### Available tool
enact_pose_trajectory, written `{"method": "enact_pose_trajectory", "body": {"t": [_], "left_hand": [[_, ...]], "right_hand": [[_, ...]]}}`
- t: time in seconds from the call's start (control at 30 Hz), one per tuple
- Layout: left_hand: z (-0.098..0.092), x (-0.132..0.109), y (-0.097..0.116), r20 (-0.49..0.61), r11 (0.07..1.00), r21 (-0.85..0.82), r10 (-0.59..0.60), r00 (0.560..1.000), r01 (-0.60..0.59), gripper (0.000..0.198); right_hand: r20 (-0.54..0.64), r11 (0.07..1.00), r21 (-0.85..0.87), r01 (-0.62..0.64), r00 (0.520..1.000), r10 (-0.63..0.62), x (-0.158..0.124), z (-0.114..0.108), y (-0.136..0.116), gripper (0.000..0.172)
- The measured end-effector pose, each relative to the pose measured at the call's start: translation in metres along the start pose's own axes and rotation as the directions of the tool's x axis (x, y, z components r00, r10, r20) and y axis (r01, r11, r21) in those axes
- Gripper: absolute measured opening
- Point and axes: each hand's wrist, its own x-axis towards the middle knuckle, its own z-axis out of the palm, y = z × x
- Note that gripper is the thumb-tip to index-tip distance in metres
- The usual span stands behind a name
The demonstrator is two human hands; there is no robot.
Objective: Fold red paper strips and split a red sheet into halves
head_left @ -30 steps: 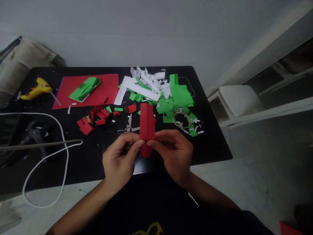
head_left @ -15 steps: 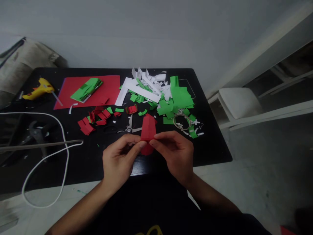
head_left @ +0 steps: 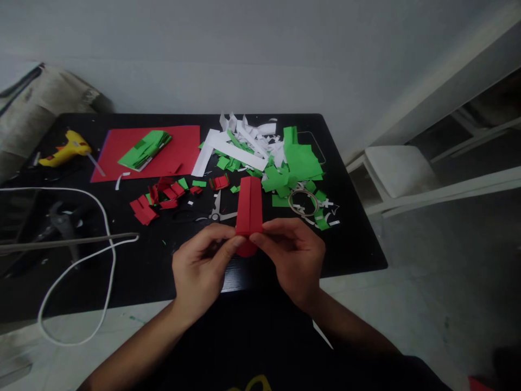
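A folded piece of red paper [head_left: 249, 203] is held up over the near part of the black table [head_left: 154, 282]. My left hand [head_left: 203, 258] pinches its left edge between thumb and fingers. On the opposite edge, my right hand [head_left: 295, 258] is closed in a similar pinch. The paper has a lengthwise seam and a crease between my thumbs, with a rounded flap below. Behind it lie open scissors [head_left: 215, 213], partly hidden by the paper. Small red paper pieces [head_left: 163, 198] are scattered to the left of the scissors.
A yellow glue gun [head_left: 67, 149] lies at far left, beside a red sheet [head_left: 187, 146] bearing folded green paper [head_left: 146, 147]. White paper strips [head_left: 240, 152] and green scraps [head_left: 301, 160] cover the back. A tape ring [head_left: 303, 203] lies right; a white cable [head_left: 109, 260] loops left.
The red paper's upper part now stands up straighter and looks longer and wider, covering more of the scraps behind. Both hands keep their pinch, nearly in place.
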Motion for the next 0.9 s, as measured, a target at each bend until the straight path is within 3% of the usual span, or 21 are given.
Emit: {"method": "enact_pose_trajectory", "body": {"t": [0.33, 0.6, 0.9], "left_hand": [[0.0031, 0.0007, 0.0015, -0.018, 1.000, -0.010, 0.024, 1.000, -0.024, 0.002], [0.0062, 0.0014, 0.0031, -0.068, 0.990, -0.099, -0.103, 0.992, 0.096, 0.012], [0.0071, -0.0009, 0.0010, -0.097, 0.996, -0.081, -0.039, 0.995, 0.031, 0.004]], "right_hand": [[-0.013, 0.999, -0.024, 0.032, 0.999, -0.033, -0.0013, -0.0003, 0.0032, 0.019], [-0.037, 0.995, -0.060, 0.079, 0.996, -0.082, -0.0050, 0.0021, 0.0042, 0.019], [-0.034, 0.999, -0.012, 0.043, 0.998, -0.043, -0.0064, 0.0046, 0.0049, 0.020]]}}
